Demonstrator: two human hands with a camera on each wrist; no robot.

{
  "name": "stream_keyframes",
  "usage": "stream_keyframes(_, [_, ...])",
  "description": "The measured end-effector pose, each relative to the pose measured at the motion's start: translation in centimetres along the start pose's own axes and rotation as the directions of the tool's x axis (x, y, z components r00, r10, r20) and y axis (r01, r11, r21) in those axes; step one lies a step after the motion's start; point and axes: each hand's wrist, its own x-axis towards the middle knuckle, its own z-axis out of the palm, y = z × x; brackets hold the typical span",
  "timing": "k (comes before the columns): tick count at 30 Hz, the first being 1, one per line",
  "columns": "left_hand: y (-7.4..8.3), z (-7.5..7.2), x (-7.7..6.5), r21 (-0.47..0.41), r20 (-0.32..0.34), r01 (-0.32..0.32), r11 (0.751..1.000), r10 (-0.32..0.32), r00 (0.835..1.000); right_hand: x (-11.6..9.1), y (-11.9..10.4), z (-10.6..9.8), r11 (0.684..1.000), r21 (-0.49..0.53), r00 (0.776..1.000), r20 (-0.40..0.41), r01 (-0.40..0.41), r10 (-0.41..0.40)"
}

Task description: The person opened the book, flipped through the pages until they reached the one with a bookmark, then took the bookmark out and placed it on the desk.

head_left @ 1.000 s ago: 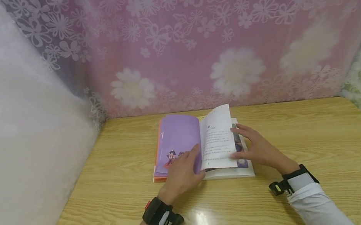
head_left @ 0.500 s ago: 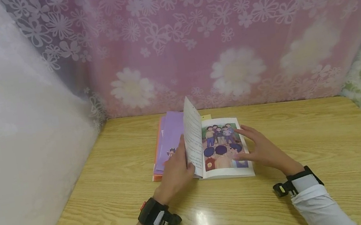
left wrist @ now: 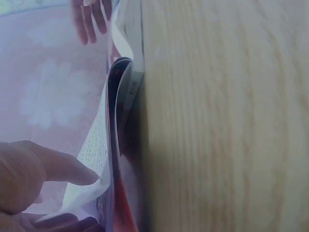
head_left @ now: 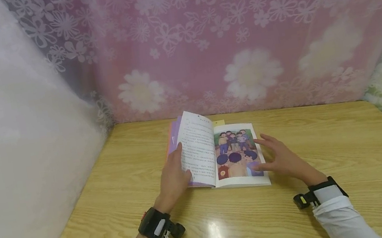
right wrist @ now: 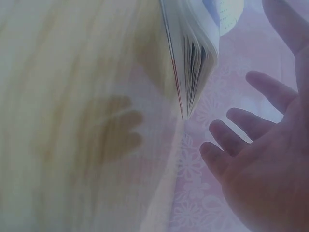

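An open book (head_left: 239, 182) lies on the table in the head view. Its right side bears a colour picture (head_left: 235, 153) of several people; a printed text page (head_left: 199, 146) covers most of the purple leaf on the left. My left hand (head_left: 171, 181) pinches the outer edge of that text page; in the left wrist view its thumb (left wrist: 67, 166) lies on the print and the fingertips are partly hidden behind the paper. My right hand (head_left: 284, 160) has its fingers spread beside the right edge. In the right wrist view those fingers (right wrist: 227, 137) stand apart from the pages.
The book rests on a wood-grain table (head_left: 328, 147). Behind it hangs a pink flowered curtain (head_left: 200, 31), with a pale cloth (head_left: 31, 138) along the left side. A yellow piece (head_left: 219, 123) sticks out past the book's top edge.
The text page has swung from right to left over the purple leaf, uncovering the picture. My left hand has moved left with it; the right hand has shifted slightly right.
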Motion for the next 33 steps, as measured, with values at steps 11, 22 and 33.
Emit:
stream_keyframes(11, [-0.5, 0.7, 0.0, 0.152, 0.085, -0.003, 0.988, -0.01, 0.996, -0.6, 0.5, -0.1, 1.0, -0.019, 0.994, 0.108, 0.009, -0.007])
stream_keyframes(22, [-0.7, 1.2, 0.1, 0.172, 0.202, -0.204, 0.964, 0.168, 0.965, 0.0, 0.7, 0.3, 0.995, -0.078, 0.984, 0.168, 0.067, -0.053])
stream_keyframes(33, [-0.5, 1.4, 0.1, 0.125, 0.385, -0.272, 0.954, 0.206, 0.9, 0.8, 0.3, 0.5, 0.98, -0.19, 0.986, 0.163, 0.068, -0.037])
